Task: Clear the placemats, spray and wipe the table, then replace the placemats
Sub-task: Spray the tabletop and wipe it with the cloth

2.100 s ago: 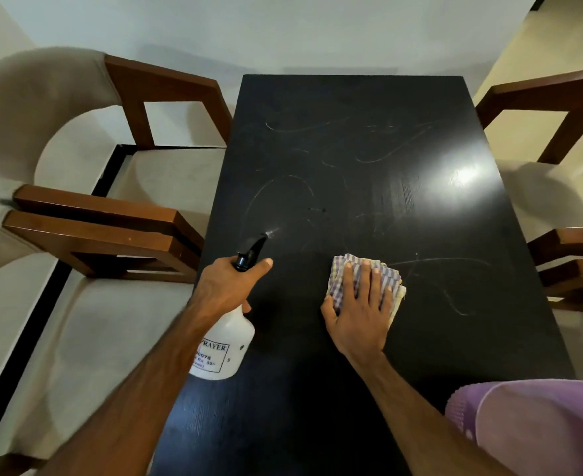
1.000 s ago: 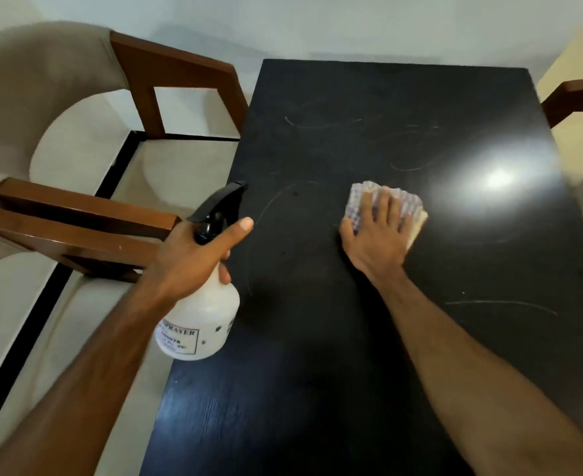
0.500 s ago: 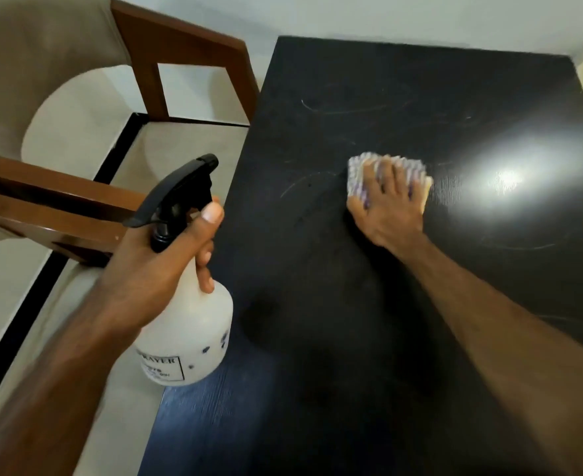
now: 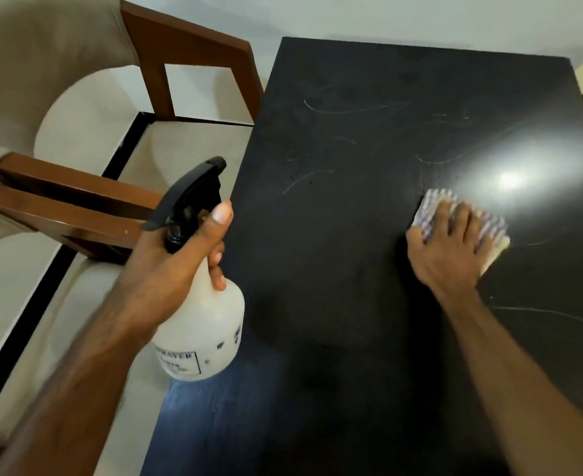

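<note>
Now cloth (image 4: pixel 489 231) lies under right hand (image 4: pixel 449 250).

Left hand (image 4: pixel 176 266) curled in a grip; right hand (image 4: pixel 449 249) pressing flat.

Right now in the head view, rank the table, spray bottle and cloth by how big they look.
1. Table
2. Spray bottle, though nearness to the camera enlarges it
3. Cloth, mostly covered by the right hand
</note>
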